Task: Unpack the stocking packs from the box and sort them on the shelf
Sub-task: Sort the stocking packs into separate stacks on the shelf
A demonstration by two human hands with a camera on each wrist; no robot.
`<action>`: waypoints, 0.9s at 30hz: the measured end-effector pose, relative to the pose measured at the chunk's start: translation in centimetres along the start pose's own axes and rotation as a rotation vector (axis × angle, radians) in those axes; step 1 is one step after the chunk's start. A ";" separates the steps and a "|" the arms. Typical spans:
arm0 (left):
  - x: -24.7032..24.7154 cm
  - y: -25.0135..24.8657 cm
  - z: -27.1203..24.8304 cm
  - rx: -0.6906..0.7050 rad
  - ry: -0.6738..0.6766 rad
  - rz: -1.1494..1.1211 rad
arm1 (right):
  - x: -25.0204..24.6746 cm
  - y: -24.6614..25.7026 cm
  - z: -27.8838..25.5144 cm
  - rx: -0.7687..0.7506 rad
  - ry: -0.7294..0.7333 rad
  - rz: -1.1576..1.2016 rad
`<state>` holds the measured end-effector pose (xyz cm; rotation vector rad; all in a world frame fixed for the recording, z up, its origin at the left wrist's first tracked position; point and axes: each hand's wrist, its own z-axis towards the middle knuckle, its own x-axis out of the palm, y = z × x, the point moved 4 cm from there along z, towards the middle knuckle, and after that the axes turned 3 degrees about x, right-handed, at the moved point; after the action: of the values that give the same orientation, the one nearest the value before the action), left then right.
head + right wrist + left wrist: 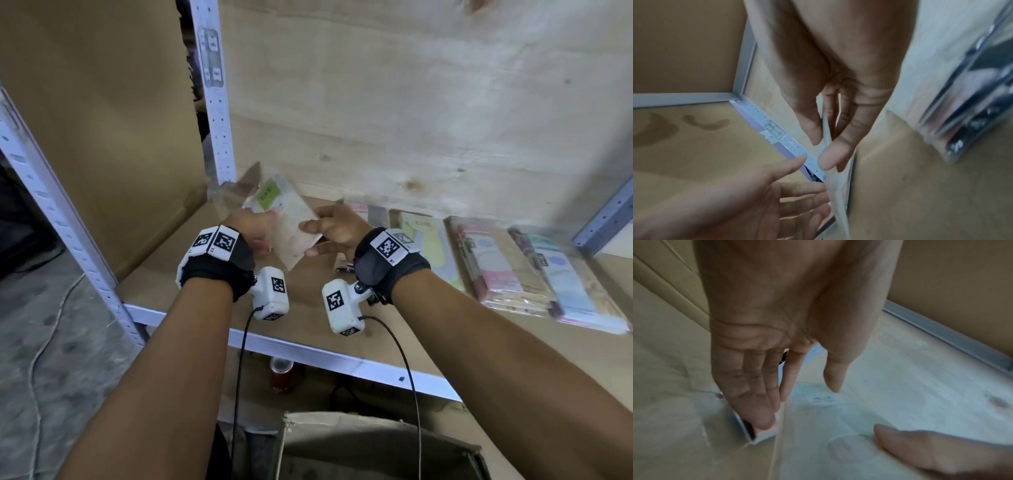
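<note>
I hold a clear stocking pack [291, 222] with a green label, tilted above the left end of the wooden shelf [178, 274]. My right hand [317, 238] pinches its right edge between thumb and fingers; in the right wrist view the right hand [823, 151] clamps the thin pack [836, 199] edge-on. My left hand [265, 221] lies against the pack's left side. The left wrist view shows the left hand [800, 405] with straight fingers [760, 410] on the transparent pack [828, 418], thumb apart. The same left hand [777, 199] shows with spread fingers in the right wrist view.
Rows of sorted stocking packs [507, 274] lie on the shelf to the right, one with a green label [424, 246]. A large brown carton [102, 137] stands left of the white upright [215, 102]. An open cardboard box [376, 445] and a jar [282, 373] sit below.
</note>
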<state>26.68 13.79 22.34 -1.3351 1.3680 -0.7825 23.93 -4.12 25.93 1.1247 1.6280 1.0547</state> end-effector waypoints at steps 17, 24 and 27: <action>9.2 -4.2 -8.1 0.144 0.387 -0.454 | -12.3 -1.1 -11.3 -0.361 -0.297 -0.289; 14.0 -4.2 -11.2 0.182 0.580 -0.351 | -17.9 -6.6 -12.1 -0.105 -0.256 -0.072; 16.1 -4.0 -11.7 0.175 0.611 -0.333 | -18.7 -8.8 -12.4 -0.054 -0.119 0.119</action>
<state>19.08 -4.73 25.66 -1.2477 1.5030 -1.5965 14.21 -26.12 24.31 1.2368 1.4467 1.0802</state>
